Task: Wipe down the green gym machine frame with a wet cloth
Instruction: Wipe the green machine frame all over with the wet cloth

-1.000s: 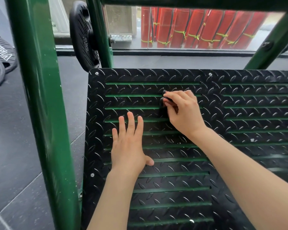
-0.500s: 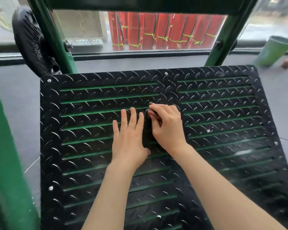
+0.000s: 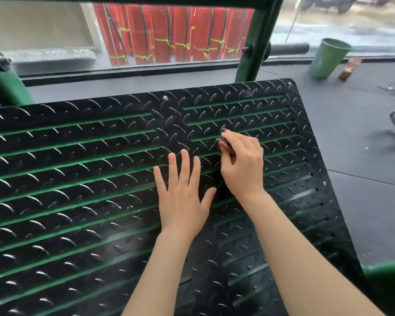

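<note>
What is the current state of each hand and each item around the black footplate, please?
Left hand: flat, fingers spread on the footplate.
Right hand: fingers curled, pinching a dark cloth against the plate.
Footplate: tilted, slots showing green.
Green cup: upright on the floor.
Green frame post: upright behind the plate.

2 hands [image 3: 183, 201], 1 black cloth [image 3: 222, 142], 1 footplate [image 3: 78, 179], 1 green bucket [image 3: 327, 59]

A gym floor, seen from my own eyes.
A green machine frame [image 3: 252, 53], its black tread plate [image 3: 78, 179] and dark rubber flooring [image 3: 351, 137] surround me.
</note>
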Motion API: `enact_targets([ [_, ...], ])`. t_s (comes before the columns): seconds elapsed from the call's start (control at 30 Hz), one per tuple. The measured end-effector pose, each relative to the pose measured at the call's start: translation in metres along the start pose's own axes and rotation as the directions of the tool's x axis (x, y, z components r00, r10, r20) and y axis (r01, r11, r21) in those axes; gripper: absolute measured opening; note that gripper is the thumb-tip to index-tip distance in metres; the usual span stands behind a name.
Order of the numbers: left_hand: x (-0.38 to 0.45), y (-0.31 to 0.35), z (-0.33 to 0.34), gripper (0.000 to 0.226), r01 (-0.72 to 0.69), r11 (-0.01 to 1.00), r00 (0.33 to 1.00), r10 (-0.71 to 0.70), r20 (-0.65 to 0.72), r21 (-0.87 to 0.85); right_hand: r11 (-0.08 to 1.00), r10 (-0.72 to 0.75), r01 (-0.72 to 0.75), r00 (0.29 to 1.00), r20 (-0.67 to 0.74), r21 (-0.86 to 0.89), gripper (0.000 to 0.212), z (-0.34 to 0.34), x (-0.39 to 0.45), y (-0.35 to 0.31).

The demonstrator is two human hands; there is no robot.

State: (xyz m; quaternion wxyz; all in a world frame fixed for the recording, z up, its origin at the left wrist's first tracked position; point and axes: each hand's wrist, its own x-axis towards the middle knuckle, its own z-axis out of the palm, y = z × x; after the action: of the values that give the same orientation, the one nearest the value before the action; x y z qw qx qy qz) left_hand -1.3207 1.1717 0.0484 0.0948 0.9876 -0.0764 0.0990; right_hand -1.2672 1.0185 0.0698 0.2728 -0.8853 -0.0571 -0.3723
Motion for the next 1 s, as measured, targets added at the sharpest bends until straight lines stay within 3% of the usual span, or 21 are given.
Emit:
enact_targets([
  [0.17, 0.005, 0.009, 0.019, 0.079, 0.054, 0.998, 0.989, -0.048, -0.142, 0.040, 0.999, -0.041, 0.041, 0.999, -0.005, 0.023, 0.027, 0.021, 0.004, 0.002],
  [0.33, 0.005, 0.008, 0.024, 0.078, 0.070, 0.994, 0.980, -0.053, -0.192, 0.080, 0.995, -0.092, 0.092, 0.996, 0.003, 0.028, 0.024, 0.020, 0.014, 0.015],
  [0.57, 0.005, 0.007, 0.026, 0.077, 0.074, 0.992, 0.973, -0.050, -0.225, 0.101, 0.994, 0.098, -0.104, 0.986, -0.138, -0.037, 0.022, 0.019, 0.034, 0.041],
  [0.67, 0.005, 0.008, 0.027, 0.077, 0.073, 0.992, 0.971, -0.047, -0.236, 0.104, 0.982, -0.189, 0.189, 0.981, -0.032, -0.019, 0.020, 0.019, 0.026, 0.032],
  [0.73, 0.004, 0.008, 0.028, 0.077, 0.075, 0.992, 0.968, -0.047, -0.247, 0.106, 0.911, -0.412, 0.411, 0.907, 0.091, 0.025, 0.020, 0.009, 0.033, 0.043],
  [0.8, 0.005, 0.008, 0.029, 0.076, 0.073, 0.993, 0.963, -0.046, -0.264, 0.094, 0.887, -0.461, 0.462, 0.879, 0.125, 0.016, 0.020, -0.001, 0.047, 0.069],
  [0.83, 0.005, 0.008, 0.029, 0.076, 0.073, 0.993, 0.961, -0.046, -0.272, 0.090, 0.914, -0.401, 0.406, 0.910, 0.106, -0.023, 0.019, -0.006, 0.053, 0.084],
  [0.9, 0.006, 0.009, 0.029, 0.076, 0.074, 0.994, 0.959, -0.048, -0.280, 0.081, 0.983, -0.160, 0.159, 0.987, 0.002, -0.093, 0.021, -0.014, 0.057, 0.104],
  [1.0, 0.006, 0.010, 0.028, 0.076, 0.076, 0.994, 0.957, -0.052, -0.284, 0.077, 0.980, 0.155, -0.167, 0.980, -0.122, -0.103, 0.023, -0.001, 0.050, 0.089],
])
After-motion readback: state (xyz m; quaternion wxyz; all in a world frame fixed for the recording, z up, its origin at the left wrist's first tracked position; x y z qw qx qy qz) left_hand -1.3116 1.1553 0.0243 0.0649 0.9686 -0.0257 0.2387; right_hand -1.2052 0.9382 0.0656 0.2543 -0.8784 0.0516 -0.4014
